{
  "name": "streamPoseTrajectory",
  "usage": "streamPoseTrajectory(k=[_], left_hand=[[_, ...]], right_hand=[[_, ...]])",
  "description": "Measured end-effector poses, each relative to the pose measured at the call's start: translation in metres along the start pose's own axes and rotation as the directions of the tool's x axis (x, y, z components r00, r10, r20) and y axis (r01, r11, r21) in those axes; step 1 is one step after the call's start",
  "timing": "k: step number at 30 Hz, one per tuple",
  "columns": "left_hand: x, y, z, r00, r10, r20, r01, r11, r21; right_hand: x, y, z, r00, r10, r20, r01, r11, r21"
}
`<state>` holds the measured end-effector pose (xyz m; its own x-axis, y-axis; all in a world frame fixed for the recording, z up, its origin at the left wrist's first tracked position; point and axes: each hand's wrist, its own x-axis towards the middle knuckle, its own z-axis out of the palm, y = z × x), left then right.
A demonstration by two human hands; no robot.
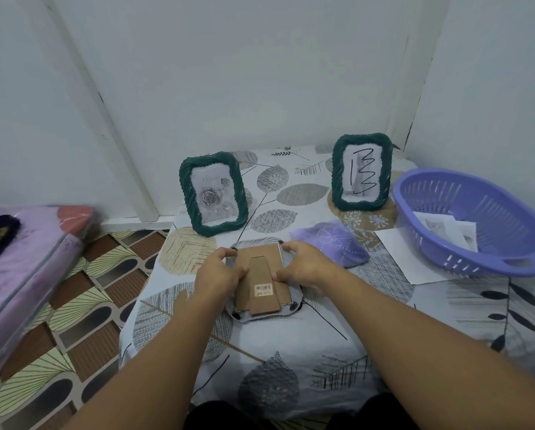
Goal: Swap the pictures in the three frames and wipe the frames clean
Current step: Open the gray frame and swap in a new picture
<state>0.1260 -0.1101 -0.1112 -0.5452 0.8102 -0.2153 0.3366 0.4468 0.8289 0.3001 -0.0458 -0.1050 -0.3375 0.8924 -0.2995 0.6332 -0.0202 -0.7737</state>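
Note:
A third picture frame (264,311) lies face down on the table in front of me, its brown cardboard back and stand (261,285) showing, with a barcode sticker on the stand. My left hand (219,274) grips its left side and my right hand (306,265) grips its right side, fingers curled over the edges. Two dark green twisted frames stand upright behind: the left frame (213,193) holds a grey rose picture, the right frame (361,172) holds a sheet with a black zigzag drawing. A purple cloth (334,243) lies just right of my right hand.
A purple plastic basket (474,225) with paper pictures inside sits at the right, over a loose white sheet (405,252). The leaf-patterned tablecloth (275,361) covers the small table. A pink mattress (24,262) lies on the patterned floor to the left. White walls close in behind.

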Motion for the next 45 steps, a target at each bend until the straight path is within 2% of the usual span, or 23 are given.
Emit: streamPoseTrajectory(k=[14, 27, 35, 40, 43, 45], left_hand=[[0.001, 0.0, 0.0, 1.0, -0.014, 0.009, 0.015, 0.999, -0.042], [-0.001, 0.002, -0.002, 1.0, -0.006, 0.022, 0.007, 0.999, -0.032], [0.001, 0.002, -0.002, 1.0, -0.007, 0.03, 0.007, 1.0, -0.009], [0.0, 0.003, -0.002, 0.996, 0.084, 0.003, -0.084, 0.982, 0.169], [0.0, 0.007, -0.002, 0.977, 0.211, 0.001, -0.195, 0.899, 0.393], [-0.002, 0.016, 0.001, 0.969, 0.243, 0.038, -0.233, 0.853, 0.467]], right_hand=[[-0.002, 0.002, 0.006, 1.0, 0.0, -0.031, 0.003, 0.995, 0.102], [0.002, -0.001, 0.001, 0.998, 0.053, 0.042, -0.059, 0.984, 0.165], [0.002, 0.001, 0.0, 0.998, 0.054, 0.035, -0.06, 0.981, 0.184], [0.001, 0.001, -0.003, 0.998, 0.03, 0.046, -0.038, 0.983, 0.179], [-0.001, 0.0, -0.003, 0.999, 0.019, 0.038, -0.025, 0.984, 0.175], [-0.004, 0.0, -0.001, 0.999, 0.027, 0.026, -0.032, 0.982, 0.188]])
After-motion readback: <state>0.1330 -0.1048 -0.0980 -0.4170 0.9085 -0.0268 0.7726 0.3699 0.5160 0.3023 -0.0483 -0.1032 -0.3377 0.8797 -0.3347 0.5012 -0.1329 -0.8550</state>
